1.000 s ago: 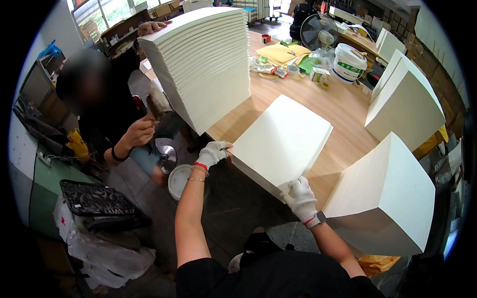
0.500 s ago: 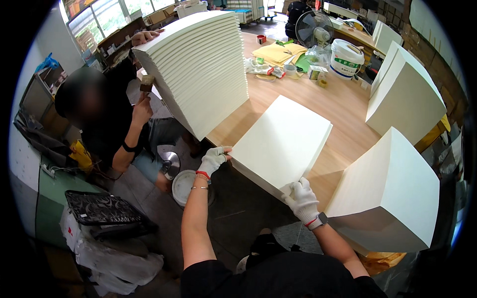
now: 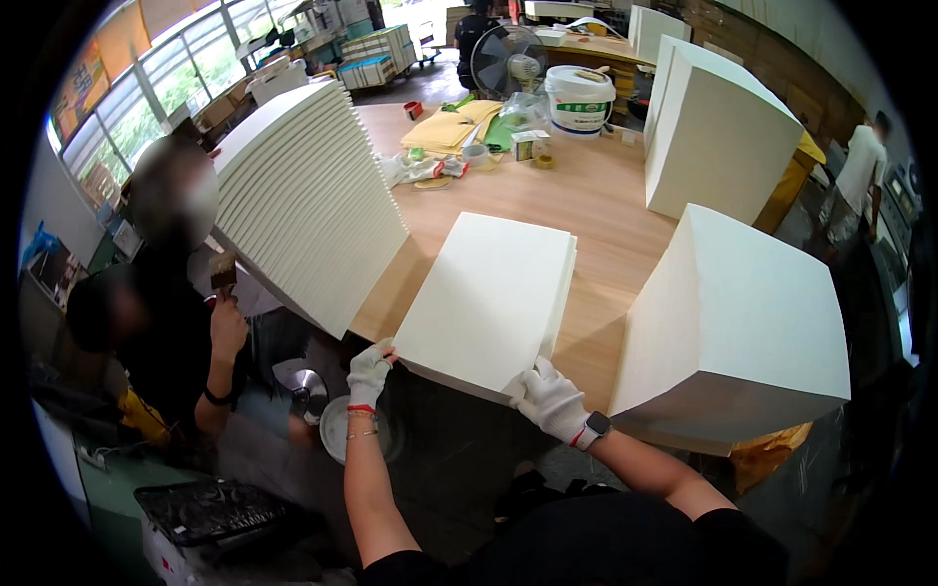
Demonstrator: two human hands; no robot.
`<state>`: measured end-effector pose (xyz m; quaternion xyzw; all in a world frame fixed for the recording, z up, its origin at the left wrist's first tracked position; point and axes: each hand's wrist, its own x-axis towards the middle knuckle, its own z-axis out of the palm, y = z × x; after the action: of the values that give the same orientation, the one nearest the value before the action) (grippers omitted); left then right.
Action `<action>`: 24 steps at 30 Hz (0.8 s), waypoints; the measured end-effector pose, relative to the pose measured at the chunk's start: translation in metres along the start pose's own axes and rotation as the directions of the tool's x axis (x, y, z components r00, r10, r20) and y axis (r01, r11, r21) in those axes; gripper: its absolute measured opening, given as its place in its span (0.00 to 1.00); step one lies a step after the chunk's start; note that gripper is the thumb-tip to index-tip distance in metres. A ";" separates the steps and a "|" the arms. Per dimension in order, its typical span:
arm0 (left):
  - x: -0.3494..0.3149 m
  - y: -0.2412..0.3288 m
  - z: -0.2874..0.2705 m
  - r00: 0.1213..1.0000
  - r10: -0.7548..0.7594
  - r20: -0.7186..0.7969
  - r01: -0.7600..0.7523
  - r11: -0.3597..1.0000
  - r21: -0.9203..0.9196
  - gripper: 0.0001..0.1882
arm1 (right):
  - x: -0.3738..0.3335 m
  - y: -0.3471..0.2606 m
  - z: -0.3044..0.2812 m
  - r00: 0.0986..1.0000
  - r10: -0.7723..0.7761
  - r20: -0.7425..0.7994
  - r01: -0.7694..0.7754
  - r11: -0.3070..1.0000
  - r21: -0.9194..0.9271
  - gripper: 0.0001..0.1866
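Observation:
A low stack of white sheets [image 3: 486, 288] lies on the wooden table [image 3: 598, 283], at the edge nearest me. My left hand [image 3: 369, 377], in a white glove with bare fingertips, grips the stack's near left corner. At the near right corner, my gloved right hand [image 3: 550, 400] has its fingers closed on the edge; its thumb and what lies under the fingers are partly hidden. The sheets at the stack's right side look slightly uneven. To the left of it leans a tall stack of white layered sheets [image 3: 298, 200] with ridged edges.
Tall white stacks [image 3: 767, 322] stand on the right. At the back are a white bucket [image 3: 578, 103], yellow papers [image 3: 451, 127], a tape roll [image 3: 476, 156] and a fan [image 3: 508, 63]. A co-worker at left holds a brush [image 3: 223, 271]; a second person is beside them. A pail [image 3: 342, 430] sits below.
My view has turned right, so most things appear further left. Both hands keep hold of the low stack's corners. A second person now shows at the left and another far right.

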<state>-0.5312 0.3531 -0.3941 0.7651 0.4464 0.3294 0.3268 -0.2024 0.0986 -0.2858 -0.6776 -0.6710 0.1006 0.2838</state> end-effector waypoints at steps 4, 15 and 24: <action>0.000 0.001 0.011 0.993 -0.100 -0.059 0.070 0.920 -0.387 0.18 | -0.002 0.005 0.006 0.999 -0.022 -0.026 0.020 0.999 -0.047 0.22; -0.007 0.042 0.005 0.986 -0.168 -0.014 0.161 0.966 -0.203 0.22 | -0.001 0.004 0.005 1.000 -0.010 -0.025 0.010 1.000 -0.013 0.23; -0.004 0.026 0.000 0.994 -0.105 0.015 0.106 0.981 -0.162 0.20 | -0.002 0.007 0.008 1.000 -0.018 -0.023 0.018 1.000 -0.010 0.23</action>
<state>-0.5201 0.3396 -0.3745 0.7123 0.4569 0.3444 0.4065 -0.2008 0.0995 -0.2966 -0.6742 -0.6741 0.0868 0.2890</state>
